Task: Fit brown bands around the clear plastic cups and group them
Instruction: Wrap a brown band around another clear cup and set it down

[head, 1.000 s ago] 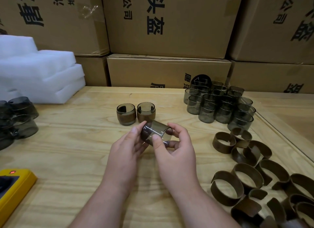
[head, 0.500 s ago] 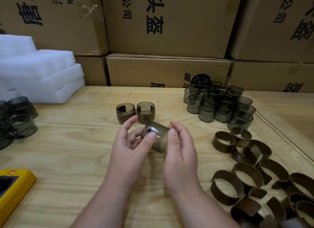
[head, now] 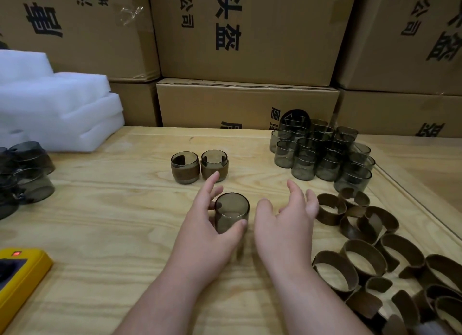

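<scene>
The right hand has let go — fingers spread, reaching toward the bands; the left hand alone grips the bare cup, now upright for banding.

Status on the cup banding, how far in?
Early. Done: two banded cups stand side by side mid-table. In hand: the left hand grips a bare cup upright on the table; the right hand is open beside it, toward the loose brown bands. Left: the cluster of unbanded cups at back right.
</scene>
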A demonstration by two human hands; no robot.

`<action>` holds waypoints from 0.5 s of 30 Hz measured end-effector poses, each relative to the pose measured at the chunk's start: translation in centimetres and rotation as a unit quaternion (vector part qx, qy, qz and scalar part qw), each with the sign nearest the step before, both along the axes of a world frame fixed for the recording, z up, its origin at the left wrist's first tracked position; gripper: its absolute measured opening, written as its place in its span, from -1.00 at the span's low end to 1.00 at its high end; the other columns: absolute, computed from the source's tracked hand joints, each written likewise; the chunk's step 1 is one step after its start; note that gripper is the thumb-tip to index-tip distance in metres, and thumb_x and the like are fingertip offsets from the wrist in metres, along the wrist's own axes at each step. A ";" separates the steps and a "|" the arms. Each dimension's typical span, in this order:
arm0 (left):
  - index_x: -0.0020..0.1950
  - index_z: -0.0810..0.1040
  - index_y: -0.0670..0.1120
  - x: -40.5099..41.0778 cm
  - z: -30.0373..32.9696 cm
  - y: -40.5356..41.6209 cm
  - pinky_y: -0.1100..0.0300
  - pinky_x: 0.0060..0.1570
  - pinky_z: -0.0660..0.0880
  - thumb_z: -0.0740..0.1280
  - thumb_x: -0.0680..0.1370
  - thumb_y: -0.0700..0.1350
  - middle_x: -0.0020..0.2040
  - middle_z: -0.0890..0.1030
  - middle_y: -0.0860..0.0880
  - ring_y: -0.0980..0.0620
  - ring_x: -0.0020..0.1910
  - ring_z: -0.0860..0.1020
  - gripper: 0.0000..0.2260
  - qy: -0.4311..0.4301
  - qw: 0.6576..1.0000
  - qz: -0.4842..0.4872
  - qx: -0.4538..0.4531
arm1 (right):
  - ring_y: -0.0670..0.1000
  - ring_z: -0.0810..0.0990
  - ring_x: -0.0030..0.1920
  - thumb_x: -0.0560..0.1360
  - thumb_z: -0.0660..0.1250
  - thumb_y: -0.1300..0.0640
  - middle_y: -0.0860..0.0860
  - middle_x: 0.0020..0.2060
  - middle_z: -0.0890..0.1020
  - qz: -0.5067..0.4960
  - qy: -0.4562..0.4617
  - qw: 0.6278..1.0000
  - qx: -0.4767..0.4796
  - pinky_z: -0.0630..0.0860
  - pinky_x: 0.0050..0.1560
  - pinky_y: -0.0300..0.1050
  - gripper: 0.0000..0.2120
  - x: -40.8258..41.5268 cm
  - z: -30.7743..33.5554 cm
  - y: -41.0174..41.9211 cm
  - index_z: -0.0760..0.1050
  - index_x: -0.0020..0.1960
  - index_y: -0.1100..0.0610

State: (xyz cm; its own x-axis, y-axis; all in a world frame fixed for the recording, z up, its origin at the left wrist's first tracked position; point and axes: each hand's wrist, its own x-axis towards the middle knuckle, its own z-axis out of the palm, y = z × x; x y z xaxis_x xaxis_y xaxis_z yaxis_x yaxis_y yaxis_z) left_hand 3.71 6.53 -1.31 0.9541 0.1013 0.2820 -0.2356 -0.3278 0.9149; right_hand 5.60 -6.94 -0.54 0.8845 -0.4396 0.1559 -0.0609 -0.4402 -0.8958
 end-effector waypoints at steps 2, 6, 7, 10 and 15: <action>0.38 0.23 0.50 0.0 0.0 0.0 0.51 0.08 0.42 0.58 0.44 -0.13 0.33 0.46 0.35 0.45 0.23 0.45 -0.21 -0.005 1.000 0.000 -0.003 | 0.18 0.35 0.50 0.53 0.29 -0.06 -0.03 0.65 -0.09 -0.010 0.024 1.000 -0.010 0.40 0.37 0.05 -0.35 0.1 0.2 -0.2 0.20 0.59 -0.07; 0.32 0.31 0.46 0.1 0.0 0.0 0.54 0.01 0.42 0.60 0.44 -0.10 0.29 0.49 0.32 0.46 0.17 0.47 -0.30 -0.006 1.000 0.005 -0.012 | 0.22 0.36 0.48 0.52 0.31 -0.04 0.03 0.64 -0.07 -0.021 0.045 0.999 -0.017 0.41 0.31 0.05 -0.42 0.2 0.4 -0.3 0.29 0.52 -0.05; 0.31 0.33 0.45 0.1 0.0 0.0 0.53 0.01 0.42 0.59 0.45 -0.10 0.28 0.50 0.31 0.45 0.16 0.48 -0.33 -0.006 1.000 0.008 -0.017 | 0.22 0.39 0.45 0.51 0.32 -0.04 0.02 0.62 -0.02 -0.020 0.040 0.999 -0.016 0.43 0.28 0.04 -0.46 0.2 0.4 -0.3 0.31 0.47 -0.04; 0.29 0.38 0.42 0.0 -0.1 0.1 0.36 0.11 0.49 0.57 0.48 -0.05 0.26 0.53 0.29 0.36 0.17 0.53 -0.42 0.002 0.999 0.013 -0.037 | 0.21 0.49 0.30 0.50 0.33 -0.04 -0.04 0.52 0.06 -0.025 0.028 0.999 -0.014 0.48 0.14 0.03 -0.54 0.1 0.3 -0.2 0.35 0.38 -0.05; 0.26 0.41 0.41 -0.1 0.0 0.1 0.26 0.10 0.55 0.56 0.49 -0.04 0.21 0.56 0.31 0.30 0.11 0.58 -0.48 0.019 0.999 0.013 -0.045 | 0.20 0.56 0.19 0.51 0.30 -0.05 -0.06 0.48 0.13 -0.020 0.034 0.999 -0.016 0.50 0.15 0.05 -0.55 0.1 0.2 -0.2 0.35 0.37 -0.04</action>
State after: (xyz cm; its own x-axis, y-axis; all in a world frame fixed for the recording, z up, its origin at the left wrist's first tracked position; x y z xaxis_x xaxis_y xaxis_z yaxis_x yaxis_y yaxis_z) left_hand 3.65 6.60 -1.26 0.9606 0.1490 0.2347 -0.1933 -0.2487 0.9491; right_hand 5.74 -7.10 -0.38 0.8757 -0.4699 0.1114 -0.1382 -0.4649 -0.8745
